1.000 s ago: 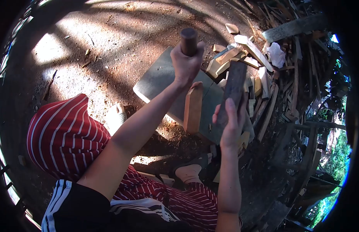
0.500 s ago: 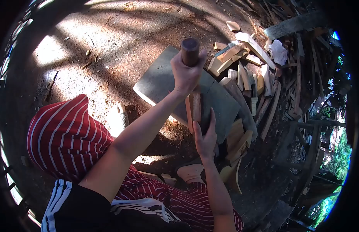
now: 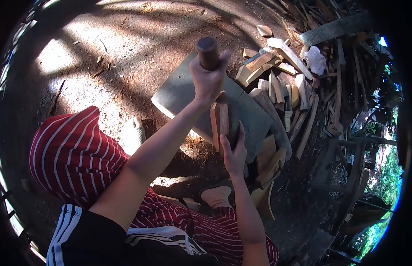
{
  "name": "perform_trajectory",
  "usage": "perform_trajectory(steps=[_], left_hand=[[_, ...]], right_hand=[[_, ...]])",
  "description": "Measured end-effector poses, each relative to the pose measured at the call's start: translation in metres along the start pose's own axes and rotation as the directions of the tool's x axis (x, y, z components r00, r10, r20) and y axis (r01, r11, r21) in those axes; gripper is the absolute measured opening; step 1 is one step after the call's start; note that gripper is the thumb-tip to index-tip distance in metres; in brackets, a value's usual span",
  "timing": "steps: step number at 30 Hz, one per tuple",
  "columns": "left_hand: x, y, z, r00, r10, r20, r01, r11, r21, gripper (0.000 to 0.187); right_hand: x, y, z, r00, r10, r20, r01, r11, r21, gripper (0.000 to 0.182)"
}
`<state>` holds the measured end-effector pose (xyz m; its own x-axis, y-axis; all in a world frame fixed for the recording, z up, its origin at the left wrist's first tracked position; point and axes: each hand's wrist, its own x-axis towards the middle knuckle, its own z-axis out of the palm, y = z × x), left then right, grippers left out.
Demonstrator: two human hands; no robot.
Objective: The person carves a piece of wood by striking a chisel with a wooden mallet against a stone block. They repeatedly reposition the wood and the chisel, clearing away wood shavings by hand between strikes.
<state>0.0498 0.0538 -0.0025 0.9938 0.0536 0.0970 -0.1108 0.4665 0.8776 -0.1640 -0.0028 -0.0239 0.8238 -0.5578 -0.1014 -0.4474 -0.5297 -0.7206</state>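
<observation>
My left hand is wrapped round a thick, dark round handle whose end points up at the camera. What lies at its lower end is hidden behind my hand and forearm. Just below, a wooden block with a pale left side stands on the grey slab. My right hand is at the block's lower right, thumb against its near face and fingers along its far right side, partly in shadow.
Beyond the slab on the right lie cut wood pieces, a whitish lump and a heap of sticks. A bare foot rests below the slab; another foot is at the left. Wood chips litter the ground.
My left hand and the handle have shifted left and slightly down. More of the block's top now shows, and it appears turned or tilted a little. The right hand has barely moved.
</observation>
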Motion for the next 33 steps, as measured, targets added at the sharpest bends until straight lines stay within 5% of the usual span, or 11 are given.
perform_trajectory(steps=[14,16,22,33], left_hand=[[-0.009,0.001,0.013,0.999,0.003,0.032,-0.003,1.000,0.008,0.028],[-0.010,0.003,0.015,0.990,0.126,0.059,-0.131,0.987,0.092,0.027],[0.004,0.003,0.004,1.000,-0.006,0.018,0.005,1.000,0.019,0.029],[-0.005,-0.003,0.009,1.000,0.000,0.031,-0.001,1.000,0.007,0.030]], right_hand=[[0.001,-0.003,0.002,1.000,-0.007,-0.002,0.007,1.000,-0.001,0.079],[0.001,-0.001,0.001,1.000,0.003,0.001,-0.003,1.000,-0.003,0.078],[0.000,-0.003,0.001,1.000,0.015,-0.002,-0.014,0.999,0.039,0.078],[-0.001,-0.001,0.002,1.000,0.019,-0.001,-0.019,0.999,0.051,0.078]])
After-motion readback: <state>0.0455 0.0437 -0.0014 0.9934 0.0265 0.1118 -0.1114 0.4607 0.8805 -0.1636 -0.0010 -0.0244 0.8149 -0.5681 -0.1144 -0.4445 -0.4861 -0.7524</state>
